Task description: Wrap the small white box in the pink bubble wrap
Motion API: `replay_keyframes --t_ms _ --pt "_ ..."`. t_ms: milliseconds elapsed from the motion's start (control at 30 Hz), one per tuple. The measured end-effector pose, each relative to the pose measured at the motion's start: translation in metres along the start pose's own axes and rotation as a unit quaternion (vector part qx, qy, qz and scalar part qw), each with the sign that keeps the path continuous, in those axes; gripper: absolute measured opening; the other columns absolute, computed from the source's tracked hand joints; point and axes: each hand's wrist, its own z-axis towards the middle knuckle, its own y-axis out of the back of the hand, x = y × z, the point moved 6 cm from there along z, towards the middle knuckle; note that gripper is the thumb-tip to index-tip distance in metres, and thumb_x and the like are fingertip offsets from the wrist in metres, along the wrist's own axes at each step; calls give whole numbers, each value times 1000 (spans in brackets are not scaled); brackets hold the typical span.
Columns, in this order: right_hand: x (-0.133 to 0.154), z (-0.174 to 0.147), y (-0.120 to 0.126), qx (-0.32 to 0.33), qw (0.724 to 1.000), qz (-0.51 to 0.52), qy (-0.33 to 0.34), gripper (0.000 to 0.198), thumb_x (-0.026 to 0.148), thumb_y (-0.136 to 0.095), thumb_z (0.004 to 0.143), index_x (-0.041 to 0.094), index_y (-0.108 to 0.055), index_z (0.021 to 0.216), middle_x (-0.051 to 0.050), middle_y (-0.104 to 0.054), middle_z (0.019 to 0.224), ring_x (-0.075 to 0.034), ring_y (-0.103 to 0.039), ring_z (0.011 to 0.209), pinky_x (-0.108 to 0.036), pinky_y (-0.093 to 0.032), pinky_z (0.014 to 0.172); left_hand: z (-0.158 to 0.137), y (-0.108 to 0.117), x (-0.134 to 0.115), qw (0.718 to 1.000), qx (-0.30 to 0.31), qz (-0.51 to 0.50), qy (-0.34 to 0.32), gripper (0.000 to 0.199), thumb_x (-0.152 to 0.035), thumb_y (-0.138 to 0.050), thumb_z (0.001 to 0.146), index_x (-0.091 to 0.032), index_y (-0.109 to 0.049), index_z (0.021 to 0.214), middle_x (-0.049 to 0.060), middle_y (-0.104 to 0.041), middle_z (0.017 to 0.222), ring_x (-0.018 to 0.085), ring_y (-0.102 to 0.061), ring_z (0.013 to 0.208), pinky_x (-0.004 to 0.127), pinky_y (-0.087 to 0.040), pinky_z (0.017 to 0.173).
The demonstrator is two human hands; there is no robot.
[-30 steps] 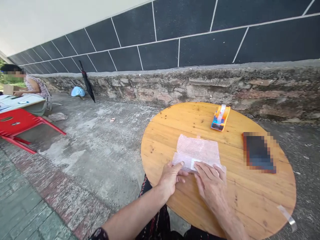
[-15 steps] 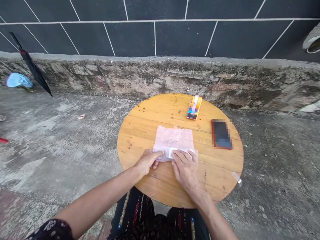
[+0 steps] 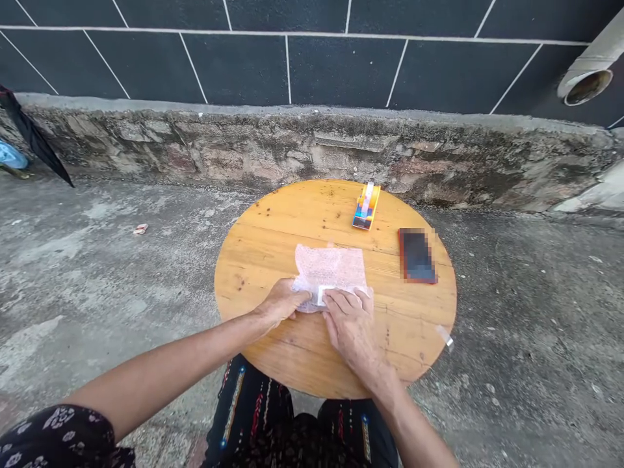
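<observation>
A sheet of pinkish clear bubble wrap [image 3: 329, 265] lies on the round wooden table [image 3: 263, 234], its near edge folded over. A small white rectangular thing [image 3: 322, 296] shows at the fold, partly covered by my fingers; its kind is unclear. My left hand [image 3: 281, 302] pinches the left end of the fold, thumb on top and fingers mostly hidden. Over the right part of the fold, my right hand [image 3: 351, 322] is closed down with its fingers bent, pressing the wrap and touching the white thing.
A yellow and blue tape dispenser [image 3: 366, 207] stands at the table's far side. To its right lies a phone-like dark slab [image 3: 416, 255], partly pixelated. A strip of clear tape [image 3: 444, 338] hangs off the right edge. Beyond is a stone-based wall [image 3: 234, 153], with an umbrella [image 3: 36, 140] against it.
The view has shifted, so the table appears further left. My left hand has moved slightly up along the left end of the fold. My right hand stays on the wrap.
</observation>
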Motion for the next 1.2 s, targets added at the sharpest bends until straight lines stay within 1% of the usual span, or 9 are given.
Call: replay_keyframes --t_ms 100,267,367,467,600,833,933,1067,1200 --pt "0 0 0 -3 1000 -3 5 29 13 -52 87 18 -59 114 -8 -66 118 -23 -56 111 -47 -26 106 3 -4 2 1000 14 19 14 19 -20 -67 64 -12 -66 82 1 -65 56 14 -59 45 19 -40 37" --pt "0 0 0 3 1000 0 4 28 12 -52 87 18 -59 113 -8 -66 119 -23 -56 111 -47 -26 106 3 -4 6 998 25 14 50 24 -27 -66 66 -12 -67 84 2 -65 58 12 -58 45 19 -44 39" --pt "0 1 1 11 1000 3 -1 28 12 -52 87 18 -59 113 -8 -66 118 -23 -56 111 -47 -25 106 2 -2 6 997 38 2 73 24 -31 -63 66 -13 -66 81 2 -65 58 12 -55 44 21 -44 39" --pt "-1 1 1 16 1000 12 -5 27 13 -53 87 18 -58 114 -7 -66 118 -23 -55 111 -47 -25 106 5 0 8 996 42 0 83 21 -29 -63 64 -13 -65 77 1 -63 54 11 -50 40 21 -42 37" --pt "-2 1 1 17 1000 16 -6 28 12 -53 87 18 -58 114 -7 -65 119 -23 -55 112 -47 -25 107 10 -1 8 997 34 8 70 14 -24 -64 60 -13 -62 68 -1 -56 46 9 -44 36 20 -36 34" --pt "-2 1 0 8 1000 19 -6 26 14 -53 88 19 -59 113 -8 -65 118 -23 -55 111 -46 -24 107 7 -12 -2 999 22 5 30 8 -20 -63 61 -14 -56 59 -3 -51 45 8 -43 39 17 -27 34" --pt "-2 1 0 6 1000 24 -7 26 14 -54 88 19 -60 113 -8 -66 118 -23 -55 111 -47 -24 107 4 -14 -7 1000 22 1 19 8 -20 -63 62 -14 -58 62 -5 -51 46 7 -43 40 17 -28 36" --pt "-2 2 1 11 1000 19 -5 26 14 -55 88 17 -59 113 -8 -66 118 -23 -54 111 -47 -24 106 4 -14 -6 999 22 15 24 15 -26 -68 61 -14 -61 68 -4 -54 48 8 -45 40 17 -28 35" --pt "-1 3 2 19 1000 9 -1 25 14 -56 88 17 -59 112 -7 -66 117 -23 -55 110 -47 -25 106 7 -15 -2 999 28 21 33 21 -29 -67 60 -13 -63 71 -1 -59 51 10 -49 42 18 -34 35"
